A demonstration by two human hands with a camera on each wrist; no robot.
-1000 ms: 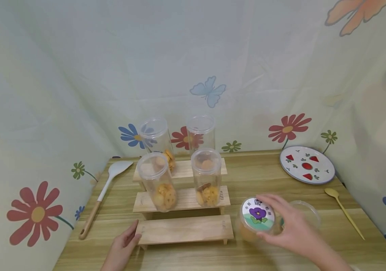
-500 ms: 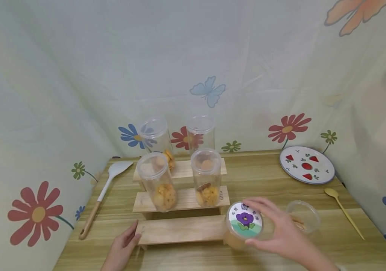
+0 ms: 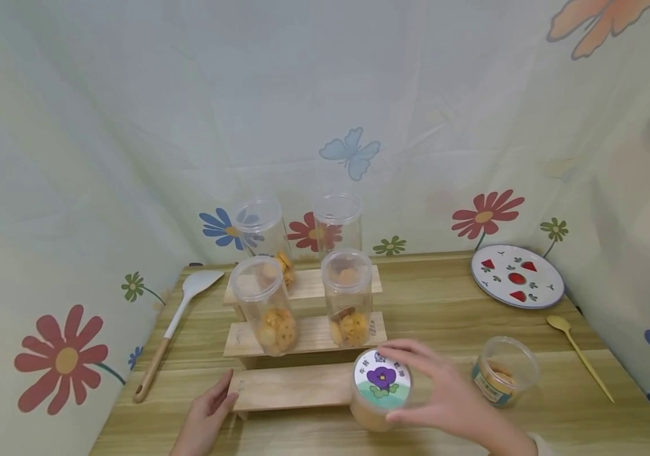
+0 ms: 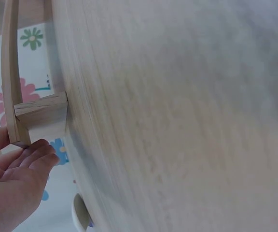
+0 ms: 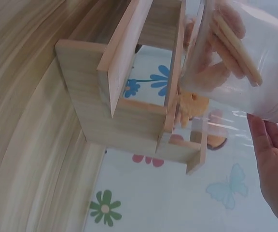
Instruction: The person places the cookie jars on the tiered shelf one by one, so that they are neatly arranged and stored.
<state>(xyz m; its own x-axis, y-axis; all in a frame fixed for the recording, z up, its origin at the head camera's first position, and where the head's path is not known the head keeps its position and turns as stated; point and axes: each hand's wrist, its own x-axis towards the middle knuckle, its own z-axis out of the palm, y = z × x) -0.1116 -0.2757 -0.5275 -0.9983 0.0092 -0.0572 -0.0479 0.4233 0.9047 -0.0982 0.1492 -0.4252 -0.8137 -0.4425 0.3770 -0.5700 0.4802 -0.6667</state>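
Observation:
My right hand (image 3: 445,396) grips a clear plastic jar (image 3: 367,415) by its upper part, thumb and fingers on opposite sides. The lid (image 3: 382,380) carries a purple flower print, and biscuits (image 5: 235,48) show inside. In the head view the jar overlaps the right end of the lowest step of a three-tier wooden stand (image 3: 293,387); in the right wrist view it is tilted beside the stand. My left hand (image 3: 205,415) holds the left end of that lowest step, thumb on one side and fingers on the other in the left wrist view.
Two clear jars of cookies (image 3: 277,329) (image 3: 352,328) stand on the middle step, two more jars (image 3: 268,234) (image 3: 339,228) on the top. At right are an open-looking biscuit tub (image 3: 496,383), a yellow spoon (image 3: 581,361) and a patterned plate (image 3: 496,285). A spatula (image 3: 173,323) lies left.
My right hand has carried the jar leftward from beside the biscuit tub to the right end of the lowest step, uncovering the tub. My left hand has stayed in place.

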